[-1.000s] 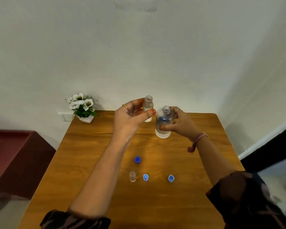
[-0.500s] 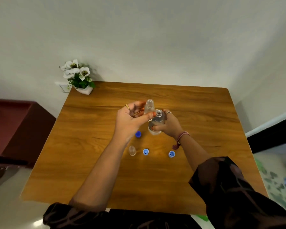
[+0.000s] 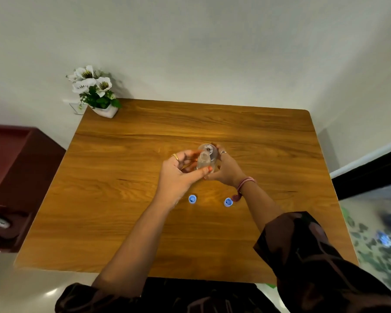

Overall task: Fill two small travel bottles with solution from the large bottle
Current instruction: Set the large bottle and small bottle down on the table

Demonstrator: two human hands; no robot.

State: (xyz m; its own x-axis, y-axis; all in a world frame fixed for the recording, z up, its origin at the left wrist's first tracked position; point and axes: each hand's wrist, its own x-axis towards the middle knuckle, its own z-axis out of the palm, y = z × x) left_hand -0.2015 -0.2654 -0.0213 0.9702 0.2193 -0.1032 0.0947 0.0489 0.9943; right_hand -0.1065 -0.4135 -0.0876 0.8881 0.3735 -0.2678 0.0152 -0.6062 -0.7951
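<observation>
- The left hand pinches a small travel bottle between thumb and fingers; its thumb, with an orange-painted nail, lies across the bottle's near side and a gold ring shows on one finger.
- The right hand wraps around the large bottle, fingers curled round its far and right sides, a ring on one finger and a pink thread band at the wrist.
- Head view: both bottles are held together above the middle of the wooden table, the small one just in front of the large one and touching or nearly touching it; which, I cannot tell.
- The small travel bottle is clear plastic, uncapped, its narrow neck pointing up and slightly away; whether it holds liquid cannot be made out.
- The large bottle is also clear, with rounded shoulders and an open threaded mouth seen from above; its lower body is hidden by the hands.
- Two blue caps lie on the table nearer the person: one blue cap below the left hand, another blue cap just beside the right wrist.
- A potted white flower stands at the table's far left corner against the wall.
- Dark patterned sleeves cover both upper arms.
</observation>
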